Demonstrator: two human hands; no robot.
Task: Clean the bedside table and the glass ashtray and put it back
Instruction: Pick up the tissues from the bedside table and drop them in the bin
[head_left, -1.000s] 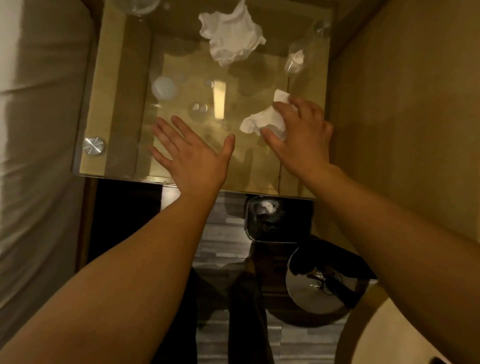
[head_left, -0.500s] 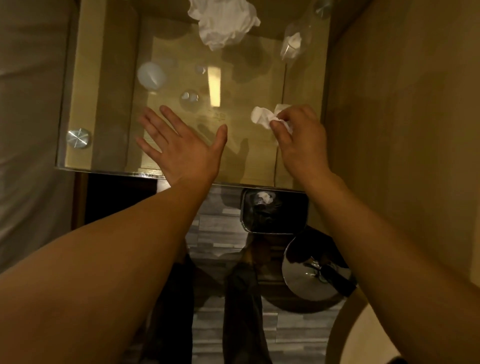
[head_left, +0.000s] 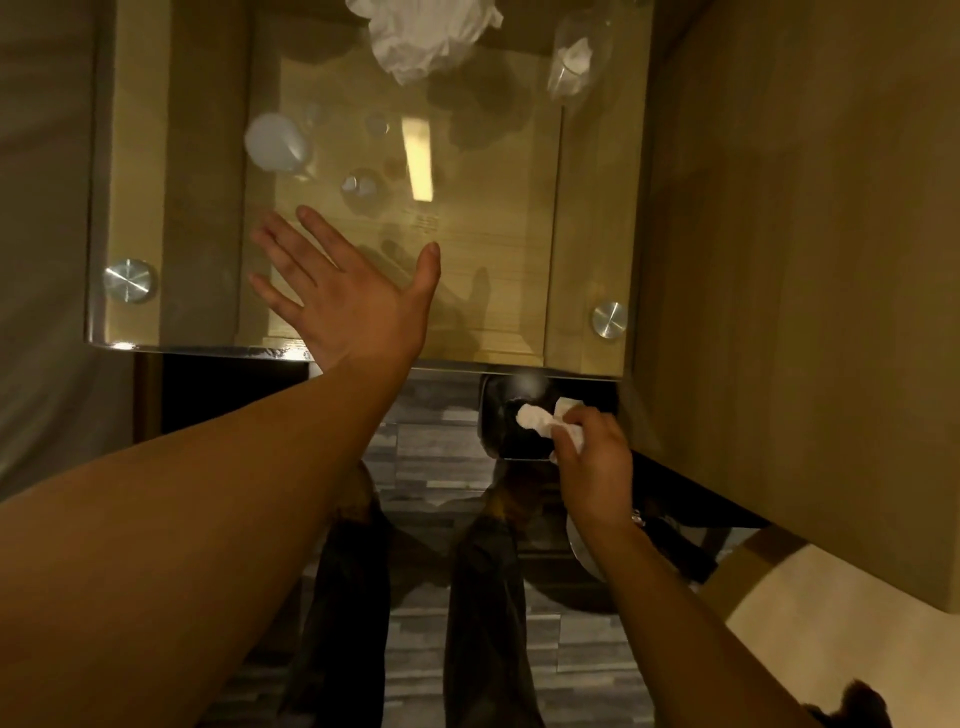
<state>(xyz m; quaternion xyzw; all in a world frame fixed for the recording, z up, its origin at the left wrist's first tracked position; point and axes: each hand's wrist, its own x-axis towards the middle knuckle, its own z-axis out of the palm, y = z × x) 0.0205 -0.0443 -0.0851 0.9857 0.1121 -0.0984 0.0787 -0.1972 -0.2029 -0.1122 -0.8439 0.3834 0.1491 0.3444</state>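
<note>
Right hand (head_left: 589, 462), fingers pinched on used tissue (head_left: 545, 421), now off glass bedside table (head_left: 587, 249), over black bin (head_left: 506, 431): wipe done, discard next. Left hand (head_left: 345, 296) splayed, empty. Glass ashtray unidentifiable.

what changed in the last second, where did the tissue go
The right hand carried the used tissue off the glass tabletop, toward the person, and now holds it over the bin below. The left hand stays spread on the glass; the crumpled tissue stays put.
</note>
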